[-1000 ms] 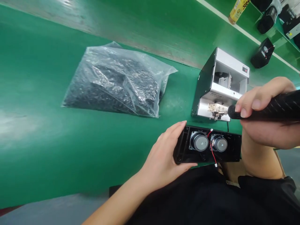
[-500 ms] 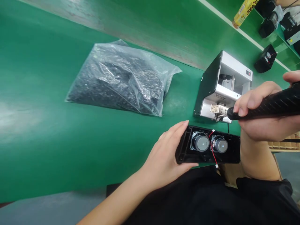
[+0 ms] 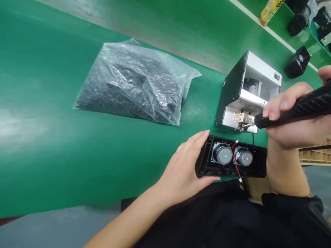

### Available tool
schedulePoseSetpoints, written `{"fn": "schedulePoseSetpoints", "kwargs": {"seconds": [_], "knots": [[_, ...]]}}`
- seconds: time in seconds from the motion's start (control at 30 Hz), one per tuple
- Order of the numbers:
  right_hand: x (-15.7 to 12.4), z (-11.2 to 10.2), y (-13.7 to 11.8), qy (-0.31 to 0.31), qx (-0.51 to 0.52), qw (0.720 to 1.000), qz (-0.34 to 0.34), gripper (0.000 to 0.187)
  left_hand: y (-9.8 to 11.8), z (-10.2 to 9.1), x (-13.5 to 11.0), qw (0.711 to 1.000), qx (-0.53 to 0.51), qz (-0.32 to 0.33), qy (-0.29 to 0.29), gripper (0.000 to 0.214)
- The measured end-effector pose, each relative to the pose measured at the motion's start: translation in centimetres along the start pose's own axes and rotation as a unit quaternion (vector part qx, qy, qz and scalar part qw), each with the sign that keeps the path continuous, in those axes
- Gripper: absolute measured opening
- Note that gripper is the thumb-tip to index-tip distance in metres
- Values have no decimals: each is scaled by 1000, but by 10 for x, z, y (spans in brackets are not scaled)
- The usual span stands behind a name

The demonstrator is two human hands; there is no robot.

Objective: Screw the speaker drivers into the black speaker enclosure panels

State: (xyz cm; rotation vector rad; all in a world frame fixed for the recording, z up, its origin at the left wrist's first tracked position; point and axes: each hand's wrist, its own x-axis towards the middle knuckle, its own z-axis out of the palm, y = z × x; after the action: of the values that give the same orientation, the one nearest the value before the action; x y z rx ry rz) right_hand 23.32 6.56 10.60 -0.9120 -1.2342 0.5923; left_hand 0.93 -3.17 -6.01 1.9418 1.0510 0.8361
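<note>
My left hand (image 3: pixel 184 167) grips the left end of a black speaker housing (image 3: pixel 254 162) lying at the near edge of the green bench. Two round grey speaker drivers (image 3: pixel 221 154) sit inside it, joined by a red and white wire (image 3: pixel 235 165). My right hand (image 3: pixel 294 119) is wrapped round a black electric screwdriver (image 3: pixel 297 109). Its tip touches the outlet of a silver and black screw feeder box (image 3: pixel 248 93) that stands just behind the housing.
A clear plastic bag of small black parts (image 3: pixel 134 86) lies on the green bench (image 3: pixel 51 103) to the left. Black speaker units (image 3: pixel 297 62) and a yellow bottle (image 3: pixel 269 10) stand at the far right. A cardboard tray (image 3: pixel 314 155) shows at the right edge.
The view shifted slightly. My right hand drew the screwdriver back a little, so its thin tip now shows at the feeder outlet. My left hand stayed on the housing.
</note>
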Motion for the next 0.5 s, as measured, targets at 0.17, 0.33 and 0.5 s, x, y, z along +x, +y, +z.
{"fn": "schedulePoseSetpoints", "kwargs": {"seconds": [0.17,0.33,0.5], "knots": [[-3,-5,3,5,12,1000,-24,65,1,-1,1,1000,-4,8,-2,128],[-6,-10,0,-30,-13,999,-30,65,0,-1,1,1000,-9,14,0,128],[-11,-4,4,9,41,999,-21,66,-2,0,1,1000,-9,11,2,130]]}}
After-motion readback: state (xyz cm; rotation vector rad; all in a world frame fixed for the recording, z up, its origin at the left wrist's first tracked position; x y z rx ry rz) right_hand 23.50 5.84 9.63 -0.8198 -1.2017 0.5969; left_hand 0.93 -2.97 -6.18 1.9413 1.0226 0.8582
